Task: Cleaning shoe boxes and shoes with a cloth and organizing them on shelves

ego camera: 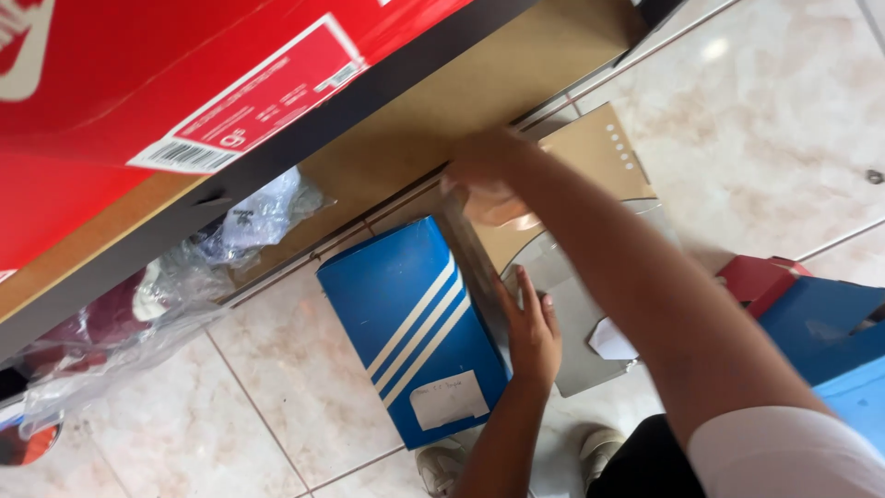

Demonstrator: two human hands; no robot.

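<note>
The right hand (484,175) is motion-blurred, its grip unreadable. The grey box (572,314) is half hidden beneath that arm; the red box (138,83) above is cut off.

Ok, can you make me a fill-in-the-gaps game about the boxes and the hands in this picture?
1. The shoebox on the tiled floor is ____ with white stripes.
2. The left hand rests flat on the grey ____ beside that shoebox.
3. The right hand reaches up to the edge of the brown ____.
4. The big box at top left is ____.

Missing words: blue; box; shelf; red
</note>
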